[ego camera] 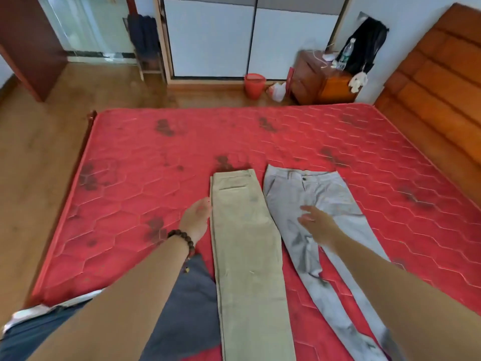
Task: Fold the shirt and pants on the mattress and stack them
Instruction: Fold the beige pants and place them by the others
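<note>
beige pants folded lengthwise, grey pants flat

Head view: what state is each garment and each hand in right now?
Beige pants: folded lengthwise, lying flat.
Grey pants: spread open, unfolded.
Dark grey garment: lying beside the beige pants.
Left hand: open, at the beige pants' edge.
Right hand: open over the grey pants.

I'm looking into a home bedroom. A bare red mattress fills most of my view, with a padded brown headboard at its right end. Beyond it stands a wardrobe with white sliding doors, and beside that a wooden nightstand carrying a water bottle and a black bag. An orange bin sits on the wooden floor, and a glass door opens at far left.
</note>
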{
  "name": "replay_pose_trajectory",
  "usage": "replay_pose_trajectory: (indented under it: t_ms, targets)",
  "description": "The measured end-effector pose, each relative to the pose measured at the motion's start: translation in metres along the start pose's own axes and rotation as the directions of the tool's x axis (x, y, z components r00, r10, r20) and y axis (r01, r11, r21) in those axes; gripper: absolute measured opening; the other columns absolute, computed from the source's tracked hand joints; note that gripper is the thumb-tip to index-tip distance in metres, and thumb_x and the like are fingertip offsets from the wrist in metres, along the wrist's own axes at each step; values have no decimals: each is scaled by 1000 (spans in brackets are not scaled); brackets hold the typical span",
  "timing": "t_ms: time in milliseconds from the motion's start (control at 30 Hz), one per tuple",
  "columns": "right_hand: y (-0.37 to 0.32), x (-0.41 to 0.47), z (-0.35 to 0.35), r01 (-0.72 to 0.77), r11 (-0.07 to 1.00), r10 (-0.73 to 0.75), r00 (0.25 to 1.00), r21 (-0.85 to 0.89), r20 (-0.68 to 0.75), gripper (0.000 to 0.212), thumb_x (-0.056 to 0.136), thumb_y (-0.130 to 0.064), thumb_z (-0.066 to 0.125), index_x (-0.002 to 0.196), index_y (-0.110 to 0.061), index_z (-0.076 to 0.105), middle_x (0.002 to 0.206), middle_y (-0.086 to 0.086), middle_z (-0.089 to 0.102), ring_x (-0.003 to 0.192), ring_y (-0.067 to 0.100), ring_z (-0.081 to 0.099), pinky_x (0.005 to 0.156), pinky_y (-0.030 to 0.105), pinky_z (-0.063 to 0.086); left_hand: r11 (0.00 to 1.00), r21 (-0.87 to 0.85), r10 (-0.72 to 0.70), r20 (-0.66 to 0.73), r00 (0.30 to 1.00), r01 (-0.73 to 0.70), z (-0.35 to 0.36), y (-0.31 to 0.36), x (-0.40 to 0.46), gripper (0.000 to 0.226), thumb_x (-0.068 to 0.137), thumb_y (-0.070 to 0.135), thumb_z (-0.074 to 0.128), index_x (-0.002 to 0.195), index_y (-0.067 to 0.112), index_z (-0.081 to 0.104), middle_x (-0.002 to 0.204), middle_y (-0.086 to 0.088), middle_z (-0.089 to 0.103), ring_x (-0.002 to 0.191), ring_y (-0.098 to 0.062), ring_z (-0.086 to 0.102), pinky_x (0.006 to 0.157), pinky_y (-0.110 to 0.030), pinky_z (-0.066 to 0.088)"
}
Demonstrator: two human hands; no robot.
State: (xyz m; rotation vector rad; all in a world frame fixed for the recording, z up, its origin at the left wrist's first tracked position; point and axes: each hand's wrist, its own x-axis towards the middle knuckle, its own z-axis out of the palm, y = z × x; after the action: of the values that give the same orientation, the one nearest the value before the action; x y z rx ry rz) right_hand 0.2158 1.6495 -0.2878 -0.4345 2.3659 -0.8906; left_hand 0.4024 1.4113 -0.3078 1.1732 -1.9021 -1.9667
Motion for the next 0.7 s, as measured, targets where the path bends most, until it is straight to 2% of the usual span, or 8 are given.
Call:
replay_pose_trajectory:
  t_ms: [100,167,233,367,467,567,633,700]
  targets:
    - [55,3,57,69,976,-50,994,-209,95,42,97,-23,54,138,-17,47,138,8,51,126,22,47,94,23,34,915,396,68,36,997,-77,24,-63,5,42,103,26,38,140,8,45,145,-8,46,135,-21,41,112,-29,28]
    - [86,10,96,182,932,-151,981,-312,122,42,99,-24,50,140,-17,45,148,7,41,139,20,33,108,22,24,830,545,83,91,992,-119,43,-105,10,44,103,24,39,144,9,39,150,-7,39,139,-19,35,112,-26,23]
    - [113,21,136,296,860,-262,955,-415,139,45,101,-26,45,145,-19,39,157,4,24,148,19,13,117,28,12,724,670,105,128,986,-164,60,-146,19,47,103,24,37,148,12,31,157,-6,26,145,-18,22,116,-25,15]
    - [157,47,204,397,677,-348,915,-620,205,51,103,-33,30,152,-24,19,162,-2,-2,148,18,-12,115,37,-14,418,872,165,202,965,-254,99,-214,37,54,103,23,30,153,15,12,161,-7,-1,148,-20,-5,120,-34,3]
    - [181,64,240,391,616,-335,916,-684,221,56,103,-40,23,153,-23,5,159,-4,-13,144,19,-24,111,39,-25,291,918,165,228,959,-269,121,-256,46,59,102,27,26,153,15,-2,161,-7,-10,147,-22,-14,120,-39,-6]
    - [202,59,267,347,602,-287,935,-719,210,60,100,-45,11,150,-22,-13,158,-2,-23,142,18,-29,114,45,-22,203,957,163,176,971,-207,125,-292,35,64,101,42,12,149,11,-15,158,-8,-20,145,-25,-21,118,-41,-12]
    - [207,44,273,348,611,-327,929,-711,173,60,99,-43,12,152,-20,-2,160,3,-11,147,22,-14,117,48,-7,195,970,158,117,980,-147,127,-304,21,66,95,45,0,147,8,-19,155,-11,-26,143,-27,-26,118,-45,-13]
    - [208,28,272,383,621,-377,911,-684,168,59,98,-40,21,152,-15,19,160,8,10,148,27,7,115,50,10,240,967,135,53,989,-85,133,-304,8,69,90,43,-3,148,5,-14,156,-15,-21,144,-28,-21,118,-46,-10]
